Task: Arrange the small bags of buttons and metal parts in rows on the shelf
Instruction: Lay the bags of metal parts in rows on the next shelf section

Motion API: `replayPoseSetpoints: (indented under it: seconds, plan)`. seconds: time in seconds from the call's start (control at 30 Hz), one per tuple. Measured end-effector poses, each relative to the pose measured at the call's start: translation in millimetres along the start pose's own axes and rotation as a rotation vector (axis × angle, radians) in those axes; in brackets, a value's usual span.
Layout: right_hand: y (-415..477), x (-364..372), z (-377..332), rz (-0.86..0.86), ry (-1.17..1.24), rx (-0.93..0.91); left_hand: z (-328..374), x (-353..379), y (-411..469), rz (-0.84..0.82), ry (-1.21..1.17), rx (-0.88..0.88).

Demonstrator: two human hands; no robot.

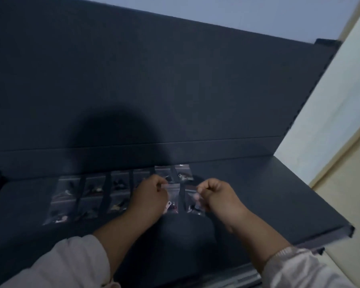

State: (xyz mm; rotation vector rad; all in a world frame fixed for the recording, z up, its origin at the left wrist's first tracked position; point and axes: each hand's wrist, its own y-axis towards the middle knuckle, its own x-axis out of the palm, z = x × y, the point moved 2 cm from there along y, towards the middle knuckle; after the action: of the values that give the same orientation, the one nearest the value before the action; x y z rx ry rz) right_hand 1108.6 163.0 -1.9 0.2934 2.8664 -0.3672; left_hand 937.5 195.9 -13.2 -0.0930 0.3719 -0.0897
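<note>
Bags (94,189) crowding shelf (279,204) left-centre; bare surface stretching right toward wall (320,142); back panel (175,80) blocking the rear

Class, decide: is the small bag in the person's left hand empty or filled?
Partly filled: the bag pinched by the left hand shows a pale metal piece and dark bits near its bottom.

Dark grey flat metal shelf (258,194) with an upright back panel (175,90) of the same colour. Lying on it: small clear plastic zip bags (184,173) of dark and pale parts, blurred. Back row (120,181): six bags, near the panel. Front row (115,205): five visible.
</note>
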Motion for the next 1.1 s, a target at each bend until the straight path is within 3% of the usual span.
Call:
replayPoseSetpoints:
  seconds: [0.2, 0.37, 0.43, 0.53, 0.6, 1.1]
  plan:
    - [43.0, -8.2, 11.4, -0.149, -0.092, -0.004, 5.6, 25.9, 5.9, 0.074, 0.187, -0.018]
    - [62.1, -18.9, 13.5, -0.045, -0.634, -0.375, 6.8, 26.9, 2.8, 0.227, 0.621, 0.231]
    - [59.4, -24.8, 13.9, -0.016, -0.713, -0.536, 5.6, 29.4, 0.8, 0.220, 0.732, 0.319]
    - [54.2, -26.1, 24.6, -0.121, -0.774, -0.666, -5.7, 38.2, 0.0, 0.153, 0.896, 0.439]
    - [51.7, -22.7, 36.6, -0.222, -0.814, -0.713, -15.8, 44.4, 0.2, 0.091, 0.971, 0.412]
    - [62.0, -11.9, 41.0, -0.270, -0.839, -0.841, -29.4, 49.3, 8.8, 0.053, 1.028, 0.436]
